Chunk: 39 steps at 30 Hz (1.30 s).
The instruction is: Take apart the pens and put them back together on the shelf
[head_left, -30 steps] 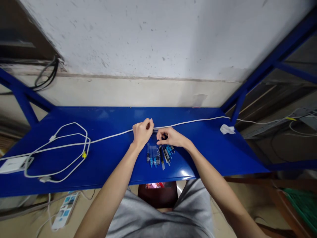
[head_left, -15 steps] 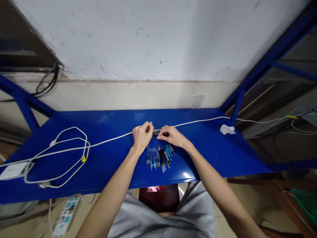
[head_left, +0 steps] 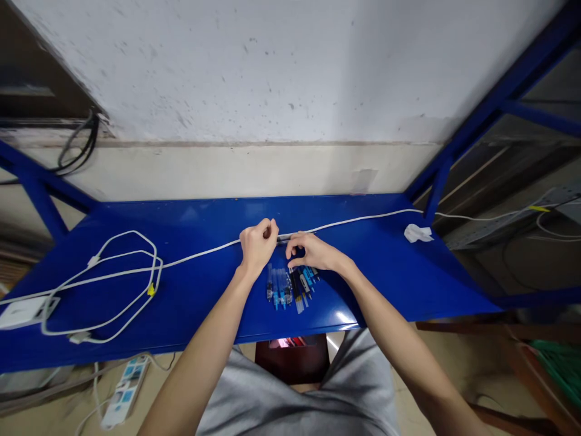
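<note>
My left hand (head_left: 259, 242) is closed, its fingertips pinched around the end of a slim pen (head_left: 283, 239) that lies crosswise between my hands. Its far end runs behind my right hand (head_left: 311, 249), which has thumb and fingers curved and apart, with no object visible between them. Just below that thumb are dark pen refills (head_left: 297, 290) and several blue and grey-black pen parts (head_left: 308, 277), partly covered by the hand. To their left, clear pen barrels (head_left: 280, 287) with blue or dark tips lie in a row on the blue tabletop (head_left: 204, 303).
A white cable (head_left: 204, 252) crosses the table behind the hands. Left are a looped cable (head_left: 157, 266) and a white adapter (head_left: 25, 312); right is crumpled tissue (head_left: 417, 233). A wall (head_left: 272, 172) stands behind. A power strip (head_left: 124, 393) lies below.
My right hand has opened its pinch, and its thumb has come down towards the refills. The left hand keeps its closed grip, nearly in place. The view has shifted slightly.
</note>
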Each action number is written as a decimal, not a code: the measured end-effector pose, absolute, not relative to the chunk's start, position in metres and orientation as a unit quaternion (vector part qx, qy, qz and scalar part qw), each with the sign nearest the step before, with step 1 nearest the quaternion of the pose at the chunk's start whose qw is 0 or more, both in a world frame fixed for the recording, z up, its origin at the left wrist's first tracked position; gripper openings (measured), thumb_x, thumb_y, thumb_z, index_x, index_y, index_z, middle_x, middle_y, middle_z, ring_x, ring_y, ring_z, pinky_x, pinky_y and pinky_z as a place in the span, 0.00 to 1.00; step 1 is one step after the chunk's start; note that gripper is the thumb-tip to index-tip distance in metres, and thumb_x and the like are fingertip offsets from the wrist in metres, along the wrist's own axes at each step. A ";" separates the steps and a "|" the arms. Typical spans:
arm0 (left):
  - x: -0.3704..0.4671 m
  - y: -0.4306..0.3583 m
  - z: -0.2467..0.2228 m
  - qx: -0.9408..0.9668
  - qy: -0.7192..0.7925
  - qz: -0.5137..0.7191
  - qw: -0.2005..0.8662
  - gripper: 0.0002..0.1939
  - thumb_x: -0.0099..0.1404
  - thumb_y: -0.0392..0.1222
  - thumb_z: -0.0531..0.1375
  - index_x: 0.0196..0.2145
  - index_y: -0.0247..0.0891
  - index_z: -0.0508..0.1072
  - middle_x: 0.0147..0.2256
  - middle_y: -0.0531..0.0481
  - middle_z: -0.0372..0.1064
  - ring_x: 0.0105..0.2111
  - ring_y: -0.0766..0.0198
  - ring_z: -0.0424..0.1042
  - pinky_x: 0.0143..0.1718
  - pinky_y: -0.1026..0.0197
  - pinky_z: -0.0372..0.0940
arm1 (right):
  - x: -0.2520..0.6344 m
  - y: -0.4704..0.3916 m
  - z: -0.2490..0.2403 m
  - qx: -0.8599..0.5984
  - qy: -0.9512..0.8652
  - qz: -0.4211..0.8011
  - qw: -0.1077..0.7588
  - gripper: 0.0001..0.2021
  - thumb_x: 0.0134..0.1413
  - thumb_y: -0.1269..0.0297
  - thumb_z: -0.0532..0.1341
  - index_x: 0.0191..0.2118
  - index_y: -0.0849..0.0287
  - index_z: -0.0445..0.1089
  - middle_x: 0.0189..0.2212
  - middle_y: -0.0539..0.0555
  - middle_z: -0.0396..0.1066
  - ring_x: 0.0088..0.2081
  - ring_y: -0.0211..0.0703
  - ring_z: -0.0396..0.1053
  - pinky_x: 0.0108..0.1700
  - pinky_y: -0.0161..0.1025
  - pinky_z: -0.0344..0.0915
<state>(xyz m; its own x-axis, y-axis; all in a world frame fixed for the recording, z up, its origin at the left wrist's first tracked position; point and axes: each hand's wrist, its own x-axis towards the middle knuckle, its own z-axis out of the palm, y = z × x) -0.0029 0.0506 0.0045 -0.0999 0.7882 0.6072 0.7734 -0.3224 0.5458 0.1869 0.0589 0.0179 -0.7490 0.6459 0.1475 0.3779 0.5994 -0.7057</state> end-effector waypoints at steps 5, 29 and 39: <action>-0.004 0.050 0.006 0.677 0.590 0.440 0.011 0.21 0.73 0.45 0.54 0.21 0.38 0.59 0.18 0.57 0.54 0.20 0.71 0.52 0.28 0.63 0.47 | 0.196 0.066 0.015 -0.405 -0.852 0.198 0.267 0.05 0.59 0.73 0.67 0.40 0.57 0.74 0.40 0.54 0.69 0.43 0.47 0.63 0.47 0.42 0.59; -0.007 0.053 0.010 0.824 0.465 0.322 0.008 0.12 0.77 0.44 0.52 0.43 0.41 0.75 0.41 0.46 0.74 0.43 0.56 0.68 0.44 0.54 0.58 | 0.193 0.064 0.013 -0.455 -0.793 0.217 0.341 0.08 0.73 0.61 0.54 0.44 0.55 0.69 0.35 0.52 0.76 0.35 0.44 0.71 0.37 0.37 0.57; -0.002 0.052 0.008 0.771 0.583 0.257 0.004 0.12 0.68 0.33 0.53 0.27 0.41 0.69 0.28 0.48 0.72 0.31 0.57 0.70 0.32 0.57 0.51 | 0.185 0.063 0.006 -0.440 -0.813 0.169 0.343 0.08 0.70 0.65 0.57 0.38 0.56 0.70 0.35 0.54 0.74 0.39 0.47 0.68 0.42 0.40 0.59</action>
